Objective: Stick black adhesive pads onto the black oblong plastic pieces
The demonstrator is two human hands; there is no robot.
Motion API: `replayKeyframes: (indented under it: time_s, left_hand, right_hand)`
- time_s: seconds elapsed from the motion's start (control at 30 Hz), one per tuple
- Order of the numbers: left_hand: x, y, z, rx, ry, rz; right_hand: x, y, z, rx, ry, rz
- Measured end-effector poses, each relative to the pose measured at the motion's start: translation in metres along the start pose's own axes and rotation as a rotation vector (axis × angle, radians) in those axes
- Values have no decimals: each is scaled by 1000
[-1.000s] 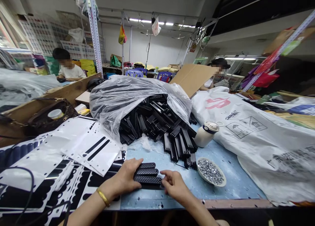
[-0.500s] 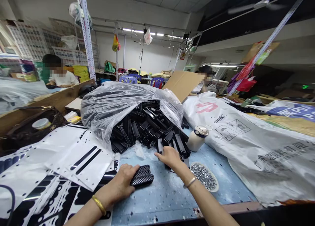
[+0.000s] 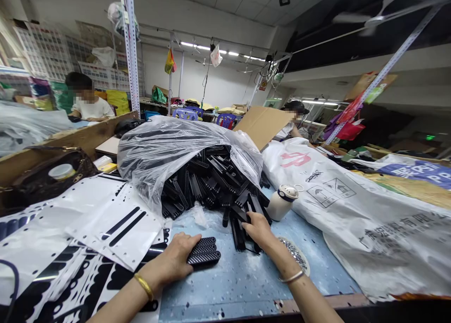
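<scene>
My left hand [image 3: 174,259] lies flat, pinning a small stack of black perforated plastic strips [image 3: 203,252] on the blue table [image 3: 239,280]. My right hand [image 3: 259,229], fingers curled, grips loose strips [image 3: 237,229] spilling from the clear bag [image 3: 158,149]. They look light, stiff and smooth; best pinched across their narrow edges.

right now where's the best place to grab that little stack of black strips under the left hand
Judging by its pose, across the short width near the free right end. The stack lies flat on the blue table, long axis running left to right, and the left hand covers its left end. Coming from above, thumb on the near long edge and fingers on the far one, should keep the strips from sliding apart.
</scene>
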State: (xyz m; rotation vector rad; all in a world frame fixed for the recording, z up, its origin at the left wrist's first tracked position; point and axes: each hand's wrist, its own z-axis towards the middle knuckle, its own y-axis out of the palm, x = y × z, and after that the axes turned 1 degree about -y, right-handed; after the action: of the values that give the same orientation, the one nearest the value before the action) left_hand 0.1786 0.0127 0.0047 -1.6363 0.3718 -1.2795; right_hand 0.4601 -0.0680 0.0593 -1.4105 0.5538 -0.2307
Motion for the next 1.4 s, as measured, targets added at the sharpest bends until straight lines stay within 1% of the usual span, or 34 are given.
replayKeyframes:
  time_s: [0.13,0.23,0.3,0.37,0.43,0.53,0.63,0.7,0.73,0.8,0.87,0.93,0.97,1.03,1.1,1.13,1.17,1.2,1.23,1.27,1.33,1.4]
  left_hand:
    - [7,-8,-2,-4,-11,25]
    - [12,-12,-1,21,-23,12]
    - [18,-13,3,84,5,5]
    - [27,-13,10,187,43,-15]
    - [37,-10,19,277,61,-55]
    - [49,-7,33,342,82,-151]
    - [51,-8,39,388,116,-214]
    - [48,-11,35,399,117,-214]
    - [47,-14,31,394,114,-215]
    - [47,-19,20,375,126,-240]
    - [49,-26,8,354,141,-295]
    - [52,-32,-5,321,105,-387]
    - [53,-34,-12,290,57,-457]
    - [53,-34,-26,165,-81,-654]
    - [49,-30,-41,-7,-213,-866]
    - [45,-26,-48,-62,-259,-940]
    - [42,-20,-56,-69,-285,-960]
    - [38,-14,-62,-26,-285,-917]
    - [34,-8,-67,52,-251,-821]
    - [30,-1,-71,145,-188,-684]
    - [24,13,-73,314,-14,-367]
    - [18,26,-70,419,126,-99]
  right_hand:
    - [10,-11,-21,81,-21,44]
    - [15,-18,-36,137,-37,138]
    - [16,-20,-44,172,-27,226]
    - [15,-21,-53,198,-7,324]
    - [12,-20,-63,191,12,425]
    - [4,-18,-82,125,25,592]
    - [-6,-14,-101,24,58,911]
    - [-13,-10,-112,-32,92,1127]
    - [-17,-8,-116,-58,103,1196]
    - [-24,-3,-121,-129,106,1288]
    - [-30,1,-125,-217,89,1326]
    - [-35,5,-128,-270,60,1301]
    - [-37,7,-130,-274,34,1258]
    - [-41,11,-135,-230,-54,1132]
    - [-44,17,-141,-164,-164,991]
    - [-45,20,-143,-131,-213,919]
    - [-47,24,-144,-96,-254,845]
    - [-49,29,-144,-68,-290,766]
    - [-50,35,-143,-43,-323,686]
    - [-52,41,-141,-23,-354,605]
    - [-54,55,-134,2,-399,450]
    - [-54,69,-125,18,-408,335]
